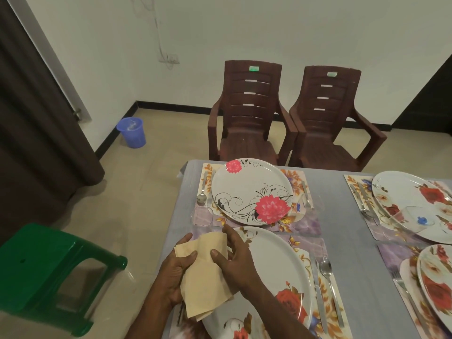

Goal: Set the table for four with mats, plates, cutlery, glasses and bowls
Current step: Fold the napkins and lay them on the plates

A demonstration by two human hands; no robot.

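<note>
The table (342,216) is wearing a grey cloth and carrying four floral mats, each with a plate on it. Taking the pink-flower plate (252,192) as the landmark: it is lying on the far-left mat (297,182), with a spoon (202,192) resting just to its left and a fork (307,196) just to its right. A clear square bowl (202,216) is sitting at its near-left edge, and a clear glass (304,216) is standing at its near-right edge; what either is holding cannot be told. Directly nearer the person than that plate, a rose plate (276,267) is lying on its own mat, with a knife (319,294) and a second spoon (327,272) beside it on the right. Well to the right of the landmark plate, two more rose-patterned plates (403,192) are lying on mats, a clear bowl resting on the farther one.

Just nearer than the landmark plate, a beige napkin (205,272) is hanging over the table's left edge. The left hand (176,272) is keeping a grip round its lower fold, thumb on top. The right hand (234,260) is pinching its upper part, thumb pressing the cloth.

Beyond the plate, two brown chairs (247,113) are standing side by side. A blue bin (132,132) is sitting far to its left by the wall, and a green stool (49,270) is standing on the floor near the left hand.
</note>
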